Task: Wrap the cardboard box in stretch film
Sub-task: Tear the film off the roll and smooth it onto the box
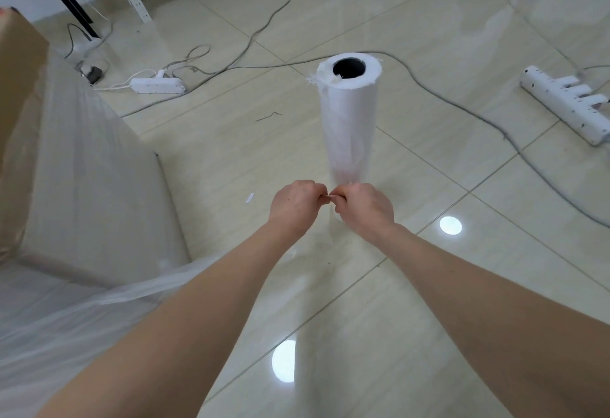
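Head view, roll: the roll (350, 120) of film stood upright on the tiled floor (462, 269) at the centre of the frame, its hollow core facing us. We judged it was set on end so that both hands were free for the loose edge.
Head view, left hand: the left hand (295, 206) sat just below the roll, fingers curled, thumb and fingertips pinched together on a thin bit of stretch film (148, 288).
Head view, right hand: the right hand (364, 209) touched the left at the fingertips and pinched the same spot — a two-handed hold that looked to us like tearing or parting the film.
Head view, cardboard box: the cardboard box (19, 64) filled the left edge of the frame, its near faces already clouded by film, bare board showing only at the upper left.
Head view, trailing film: a loose sheet ran from the box across the lower left towards the hands.
Head view, floor clutter: a power strip (157, 85) lay in the upper left, a second strip (564, 104) at the right, a grey cable (462, 110) winding behind the roll.
Hard to make out: the film between the fingers was nearly clear, so we could not trace its edge; the roll's base was hidden behind the right hand, and the box was cut off by the frame.
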